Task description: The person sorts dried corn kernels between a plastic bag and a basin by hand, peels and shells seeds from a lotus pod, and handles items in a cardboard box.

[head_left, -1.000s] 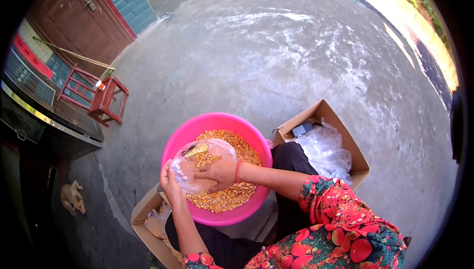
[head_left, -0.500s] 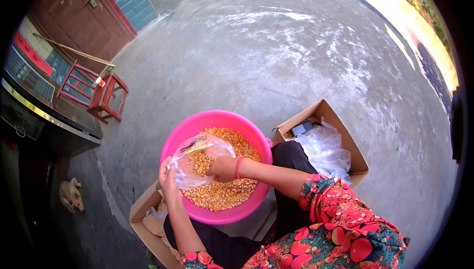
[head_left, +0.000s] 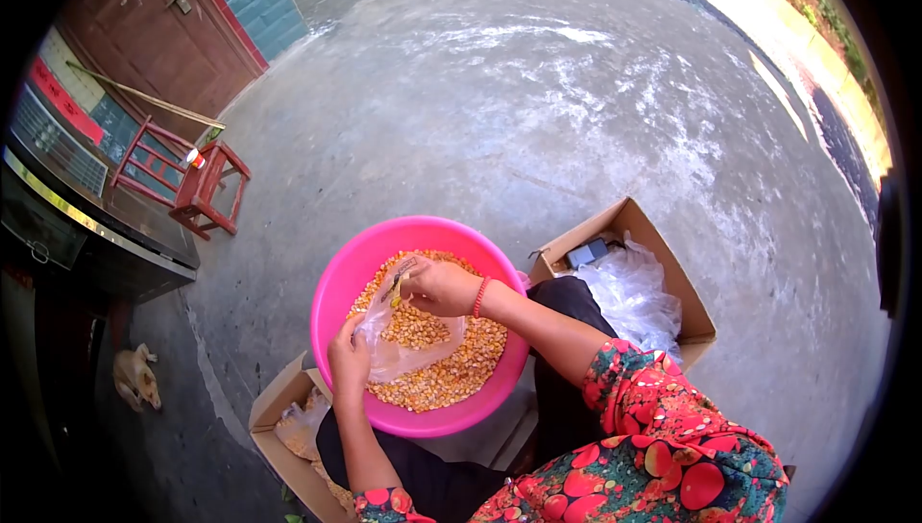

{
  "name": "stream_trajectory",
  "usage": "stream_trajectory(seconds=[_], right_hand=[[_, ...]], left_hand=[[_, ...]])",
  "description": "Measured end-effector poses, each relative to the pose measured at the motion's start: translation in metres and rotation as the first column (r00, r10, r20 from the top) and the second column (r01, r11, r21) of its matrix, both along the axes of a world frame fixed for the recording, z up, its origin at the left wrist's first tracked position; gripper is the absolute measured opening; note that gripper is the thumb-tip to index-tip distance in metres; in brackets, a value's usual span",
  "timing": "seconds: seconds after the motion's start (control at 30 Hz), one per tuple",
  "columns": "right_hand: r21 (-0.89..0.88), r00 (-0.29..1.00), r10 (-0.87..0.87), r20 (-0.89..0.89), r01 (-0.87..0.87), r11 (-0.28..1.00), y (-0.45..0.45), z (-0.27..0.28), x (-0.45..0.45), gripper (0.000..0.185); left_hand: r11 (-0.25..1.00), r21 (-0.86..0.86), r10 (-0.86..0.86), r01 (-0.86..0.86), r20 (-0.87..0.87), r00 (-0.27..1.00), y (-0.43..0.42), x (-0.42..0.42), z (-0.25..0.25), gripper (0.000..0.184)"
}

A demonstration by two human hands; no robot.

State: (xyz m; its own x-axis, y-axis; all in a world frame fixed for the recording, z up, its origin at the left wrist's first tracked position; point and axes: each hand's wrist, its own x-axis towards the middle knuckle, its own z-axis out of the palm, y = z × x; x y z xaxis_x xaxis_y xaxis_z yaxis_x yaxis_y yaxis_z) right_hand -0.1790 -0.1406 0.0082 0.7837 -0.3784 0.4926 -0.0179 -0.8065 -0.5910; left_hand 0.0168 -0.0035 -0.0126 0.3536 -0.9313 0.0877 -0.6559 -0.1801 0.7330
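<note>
A pink basin (head_left: pixel 331 283) full of yellow-orange corn kernels (head_left: pixel 437 384) stands in front of my knees. Over the corn lies a clear plastic bag (head_left: pixel 389 358) with some kernels in it. My left hand (head_left: pixel 348 358) pinches the near left edge of this bag, low over the basin's rim. With fingers closed, my right hand (head_left: pixel 442 287) grips the bag's far upper edge, above the corn; its fingertips are partly hidden. A red beaded bracelet (head_left: pixel 480 296) circles my right wrist.
To the right, a cardboard box (head_left: pixel 687 297) holds crumpled clear bags (head_left: pixel 636 292) and a dark device (head_left: pixel 587 252). Another box (head_left: pixel 279 393) with filled bags stands left of my knee. Farther left are a dog (head_left: pixel 137 376) and a red wooden chair (head_left: pixel 204 192).
My right hand has come up out of the bag to its far upper edge. My left hand has shifted slightly down and right, still on the bag, which now lies lower.
</note>
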Motion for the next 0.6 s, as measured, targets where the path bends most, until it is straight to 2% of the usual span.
stream_trajectory(seconds=[0.07,0.13,0.2,0.27,0.33,0.4,0.47,0.53,0.6], right_hand=[[0.139,0.981,-0.125,-0.150,0.146,0.980,-0.004,0.003,-0.007,0.009],[0.115,0.976,-0.155,-0.151,0.173,0.978,-0.012,-0.002,-0.011,0.010],[-0.044,0.952,-0.268,-0.146,0.265,0.963,-0.017,-0.004,-0.017,0.014],[-0.023,0.949,-0.273,-0.158,0.273,0.962,-0.022,0.001,-0.022,0.017],[0.000,0.897,-0.427,-0.114,0.429,0.903,-0.025,0.005,-0.027,0.017],[-0.041,0.868,-0.479,-0.135,0.478,0.878,-0.032,0.001,-0.032,0.022],[-0.071,0.787,-0.598,-0.154,0.595,0.801,-0.037,-0.004,-0.037,0.028],[-0.094,0.769,-0.604,-0.207,0.599,0.795,-0.039,-0.006,-0.041,0.033],[-0.018,0.739,-0.596,-0.314,0.623,0.782,-0.038,-0.006,-0.043,0.037]], left_hand=[[0.999,-0.045,0.004,-0.004,0.009,1.000,0.000,0.007,-0.008,0.028],[0.995,-0.025,0.096,-0.097,-0.047,0.994,-0.001,0.000,0.007,0.027],[0.991,-0.027,0.133,-0.133,-0.016,0.991,-0.001,-0.003,0.017,0.025],[0.984,-0.031,0.176,-0.176,0.008,0.984,0.000,-0.002,0.016,0.023],[0.962,-0.245,0.156,-0.120,0.131,0.979,-0.001,0.003,0.016,0.019],[0.953,-0.263,0.182,-0.151,0.097,0.979,0.000,0.004,0.018,0.017],[0.957,-0.247,0.164,-0.151,0.032,0.986,0.003,0.007,0.016,0.016],[0.954,-0.253,0.169,-0.160,0.015,0.985,0.005,0.005,0.020,0.015],[0.951,-0.263,0.168,-0.162,0.002,0.986,0.003,0.003,0.024,0.015]])
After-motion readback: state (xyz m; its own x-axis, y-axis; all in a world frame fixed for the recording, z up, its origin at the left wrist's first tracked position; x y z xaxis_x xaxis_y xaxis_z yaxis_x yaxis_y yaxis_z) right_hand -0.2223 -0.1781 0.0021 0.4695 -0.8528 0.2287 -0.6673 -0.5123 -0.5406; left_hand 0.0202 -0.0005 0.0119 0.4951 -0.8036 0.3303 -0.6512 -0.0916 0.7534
